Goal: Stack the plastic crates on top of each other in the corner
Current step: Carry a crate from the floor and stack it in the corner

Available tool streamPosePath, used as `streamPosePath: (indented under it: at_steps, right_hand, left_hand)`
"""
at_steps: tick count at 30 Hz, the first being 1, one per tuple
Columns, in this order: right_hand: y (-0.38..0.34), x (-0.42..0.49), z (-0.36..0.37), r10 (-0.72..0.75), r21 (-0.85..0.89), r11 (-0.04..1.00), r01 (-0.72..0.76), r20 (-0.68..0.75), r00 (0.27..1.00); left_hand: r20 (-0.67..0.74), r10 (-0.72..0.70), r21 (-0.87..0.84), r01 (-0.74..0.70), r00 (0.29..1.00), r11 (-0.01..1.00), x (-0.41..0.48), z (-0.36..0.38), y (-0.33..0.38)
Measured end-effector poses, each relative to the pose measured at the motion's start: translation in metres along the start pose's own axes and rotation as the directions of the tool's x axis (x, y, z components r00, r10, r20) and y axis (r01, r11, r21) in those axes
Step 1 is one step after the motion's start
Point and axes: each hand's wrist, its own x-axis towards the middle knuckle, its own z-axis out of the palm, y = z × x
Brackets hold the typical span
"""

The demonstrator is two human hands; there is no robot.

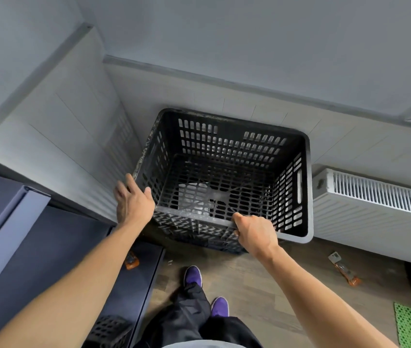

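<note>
Black plastic crate (227, 144), one item, open-topped and empty, with walls and base of slotted lattice and a solid thick rim. Location: set into the corner where two pale panelled walls meet, with its far side close to the back wall and a radiator (375, 194) just beside its right wall. It stands raised off the wooden floor (262, 285). A darker latticed band under its near wall looks like a lower crate (207, 243) carrying it, though little of that shows. Right hand (253, 233): fingers curled round the near rim, gripping it toward the right end. Left hand (134, 199): fingers straight and spread at the near-left corner, blurred. Whether it presses the wall or hangs just clear cannot be told. Handling, as judged: light for its bulk, being empty and mostly holes. It should be stiff enough to keep its shape, with some flex likely in the long walls, and the rim is broad enough not to slip. Best holds: the rim on two opposite sides, or the long handle slot (299, 185) in the right wall. Also present: another latticed crate (108, 330) low at the left, beside a dark blue cabinet (36, 247).
</note>
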Motion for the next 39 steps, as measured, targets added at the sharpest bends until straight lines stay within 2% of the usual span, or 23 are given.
streamPosePath:
  at_steps: [2, 5, 8, 14, 17, 20, 27, 31, 35, 39]
  right_hand:
    - [0.004, 0.000, -0.001, -0.033, 0.033, 0.999, 0.033, -0.009, 0.999]
    - [0.012, 0.001, -0.003, -0.068, 0.069, 0.995, 0.069, -0.014, 0.998]
    - [0.019, -0.002, -0.005, -0.071, 0.101, 0.992, 0.068, 0.021, 0.997]
    - [0.053, -0.019, -0.011, -0.035, 0.097, 0.995, 0.021, 0.147, 0.989]
    - [0.078, -0.032, -0.012, 0.014, 0.036, 0.999, -0.019, 0.144, 0.989]
    - [0.086, -0.039, -0.009, -0.020, -0.010, 1.000, 0.021, 0.096, 0.995]
    - [0.088, -0.031, -0.011, -0.070, -0.008, 0.997, 0.071, 0.086, 0.994]
    - [0.087, -0.028, -0.009, -0.024, -0.008, 1.000, 0.025, 0.055, 0.998]
    - [0.079, -0.036, 0.000, 0.032, -0.030, 0.999, -0.032, -0.015, 0.999]
    - [0.077, -0.038, -0.001, 0.069, -0.019, 0.997, -0.069, -0.027, 0.997]
  left_hand:
    - [-0.069, 0.132, 0.123, -0.123, 0.989, 0.985, -0.019, 0.010, 0.003]
    - [-0.021, 0.324, 0.252, -0.309, 0.946, 0.917, -0.040, 0.022, 0.017]
    - [0.088, 0.445, 0.194, -0.454, 0.891, 0.870, -0.058, 0.032, 0.040]
    - [0.319, 0.642, 0.049, -0.689, 0.697, 0.723, -0.090, 0.043, 0.080]
    - [0.344, 0.648, 0.067, -0.706, 0.679, 0.705, -0.098, 0.047, 0.093]
    - [0.309, 0.653, 0.069, -0.701, 0.691, 0.709, -0.098, 0.047, 0.097]
    - [0.364, 0.627, 0.060, -0.689, 0.689, 0.722, -0.088, 0.045, 0.102]
    - [0.355, 0.641, 0.026, -0.693, 0.680, 0.721, -0.082, 0.046, 0.103]
    - [0.402, 0.601, -0.040, -0.642, 0.691, 0.766, -0.085, 0.047, 0.100]
    - [0.346, 0.622, -0.016, -0.659, 0.702, 0.752, -0.088, 0.047, 0.100]
